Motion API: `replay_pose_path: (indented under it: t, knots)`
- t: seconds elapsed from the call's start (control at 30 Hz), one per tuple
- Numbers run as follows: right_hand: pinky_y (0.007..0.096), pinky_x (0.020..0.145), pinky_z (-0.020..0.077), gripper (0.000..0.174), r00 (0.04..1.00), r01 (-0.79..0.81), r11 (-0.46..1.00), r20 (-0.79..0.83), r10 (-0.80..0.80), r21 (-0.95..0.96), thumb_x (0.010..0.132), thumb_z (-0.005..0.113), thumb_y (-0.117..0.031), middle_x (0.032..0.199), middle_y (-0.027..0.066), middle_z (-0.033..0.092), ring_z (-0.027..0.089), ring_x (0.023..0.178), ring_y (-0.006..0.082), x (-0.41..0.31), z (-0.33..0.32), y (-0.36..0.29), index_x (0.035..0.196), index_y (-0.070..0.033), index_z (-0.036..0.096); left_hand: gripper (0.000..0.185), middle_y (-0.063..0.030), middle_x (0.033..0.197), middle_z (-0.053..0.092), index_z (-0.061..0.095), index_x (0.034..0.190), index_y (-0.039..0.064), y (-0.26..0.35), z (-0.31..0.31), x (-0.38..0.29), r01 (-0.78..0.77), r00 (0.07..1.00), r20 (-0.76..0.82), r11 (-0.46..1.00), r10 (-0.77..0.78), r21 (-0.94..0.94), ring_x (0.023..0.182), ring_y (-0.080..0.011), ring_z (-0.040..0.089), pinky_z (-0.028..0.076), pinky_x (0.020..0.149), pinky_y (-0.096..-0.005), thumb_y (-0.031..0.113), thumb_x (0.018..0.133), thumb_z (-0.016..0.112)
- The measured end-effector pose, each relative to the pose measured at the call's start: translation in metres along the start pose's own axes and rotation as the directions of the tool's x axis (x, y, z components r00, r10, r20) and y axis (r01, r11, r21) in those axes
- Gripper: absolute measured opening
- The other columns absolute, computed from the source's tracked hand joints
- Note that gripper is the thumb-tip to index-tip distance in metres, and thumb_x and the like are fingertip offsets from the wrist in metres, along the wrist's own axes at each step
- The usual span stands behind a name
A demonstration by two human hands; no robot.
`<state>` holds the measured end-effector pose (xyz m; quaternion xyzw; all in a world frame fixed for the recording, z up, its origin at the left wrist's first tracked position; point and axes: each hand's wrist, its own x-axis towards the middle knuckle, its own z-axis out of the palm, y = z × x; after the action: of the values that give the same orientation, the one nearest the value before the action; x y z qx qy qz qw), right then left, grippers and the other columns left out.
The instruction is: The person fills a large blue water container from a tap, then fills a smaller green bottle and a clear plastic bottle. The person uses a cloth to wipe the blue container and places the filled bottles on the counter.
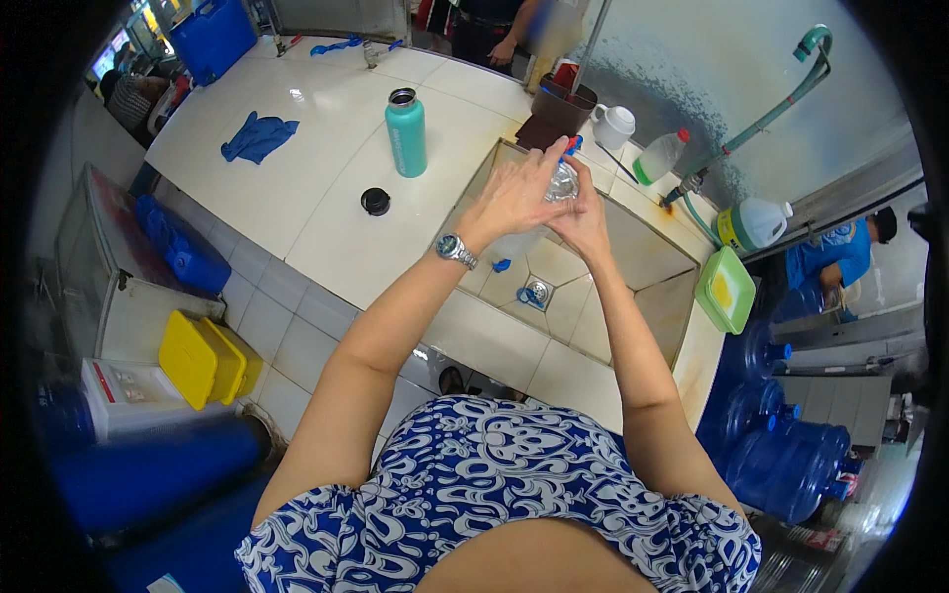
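My left hand [511,191], with a metal watch [457,250] on its wrist, and my right hand [587,216] meet above the tiled sink [630,237]. Between them is a clear plastic object [561,182], perhaps a bottle; my fingers cover much of it. A small red and blue part [574,144] shows just past the fingertips; whether it belongs to the object, I cannot tell. In the basin lie a small blue piece [502,264] and another blue scrap at the drain [539,290]. A teal metal water bottle [406,137] stands uncapped on the counter, left of the sink, near its black lid [375,201].
A blue cloth [259,138] lies on the tiled counter [326,185]. Around the sink stand a brown bin [560,107], a white pitcher [614,127], soap bottles [660,157] and a green tub [726,290]. A green hose [764,122] hangs right. Several blue water jugs [786,467] sit lower right.
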<state>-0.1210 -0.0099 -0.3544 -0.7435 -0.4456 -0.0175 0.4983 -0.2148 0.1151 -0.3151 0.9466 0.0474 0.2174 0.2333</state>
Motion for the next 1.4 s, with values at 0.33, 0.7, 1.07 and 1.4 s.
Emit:
replay_pose_path:
  t: [0.33, 0.7, 1.07, 1.4]
  knots:
    - [0.0409, 0.071, 0.0524, 0.077, 0.999, -0.004, 0.946, 0.037, 0.017, -0.324, 0.056, 0.084, -0.043, 0.089, 0.0162, 0.068, 0.067, 0.083, 0.0339, 0.013, -0.019, -0.009, 0.114, -0.007, 0.048, 0.052, -0.0185, 0.138, 0.037, 0.044, 0.129, 0.003, -0.096, 0.034, -0.171, 0.276, 0.665, -0.551, 0.851, -0.504, -0.447, 0.131, -0.0326, 0.033, 0.028, 0.108, -0.0415, 0.014, 0.083, 0.065]
    - [0.0412, 0.066, 0.0522, 0.079, 0.999, -0.038, 0.924, -0.021, 0.033, -0.380, 0.056, 0.083, -0.047, 0.083, 0.0161, 0.067, 0.067, 0.075, 0.0337, 0.016, -0.009, -0.007, 0.113, -0.007, 0.047, 0.035, -0.0192, 0.118, 0.052, 0.051, 0.113, -0.004, -0.208, 0.167, -0.315, 0.462, -0.429, -0.246, 0.022, -0.869, -0.886, 0.112, -0.0345, 0.048, 0.040, 0.095, -0.0418, 0.022, 0.090, 0.048]
    - [0.0441, 0.065, 0.0526, 0.086, 0.996, -0.087, 0.904, -0.012, 0.090, -0.418, 0.056, 0.079, -0.056, 0.078, 0.0195, 0.066, 0.066, 0.071, 0.0367, 0.032, -0.028, 0.004, 0.116, -0.004, 0.047, 0.057, -0.0099, 0.111, 0.059, 0.056, 0.113, 0.010, -0.221, 0.210, -0.345, -0.068, 0.215, 0.610, -0.635, -0.763, -0.769, 0.104, -0.0280, 0.057, 0.051, 0.083, -0.0449, 0.056, 0.084, 0.041]
    - [0.0454, 0.065, 0.0499, 0.080, 0.998, -0.052, 0.922, 0.001, 0.056, -0.383, 0.056, 0.079, -0.054, 0.072, 0.0185, 0.064, 0.065, 0.070, 0.0383, 0.068, -0.054, 0.019, 0.115, -0.009, 0.049, 0.066, -0.0106, 0.122, 0.055, 0.050, 0.124, 0.008, -0.206, 0.220, -0.336, -0.111, 0.472, 0.400, -0.503, -0.786, -0.857, 0.112, -0.0305, 0.053, 0.046, 0.093, -0.0469, 0.060, 0.086, 0.039]
